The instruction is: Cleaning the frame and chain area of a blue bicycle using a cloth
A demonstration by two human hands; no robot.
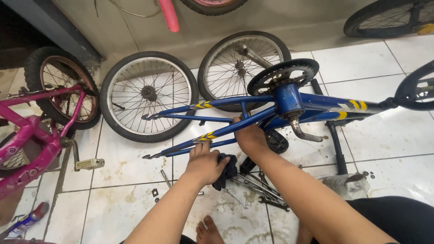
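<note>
An upside-down blue bicycle frame [289, 100] with yellow chevron stickers lies across the white tiled floor, wheels off. My left hand [204, 163] grips a dark blue rag [227, 171] and presses it against the lower rear stay [199, 143]. My right hand [250, 135] is wrapped around the frame tube just behind the bottom bracket. A black chainring [282, 74] and a bent crank arm [302, 132] stick out of the bracket.
Two loose spoked wheels [149, 95] [242, 63] lean against the wall. A pink bicycle [36, 135] stands at left, a spray can [27, 220] beside it. Several wrenches [260, 190] and small bolts lie on the dirty tiles. A black saddle [413, 88] is at right.
</note>
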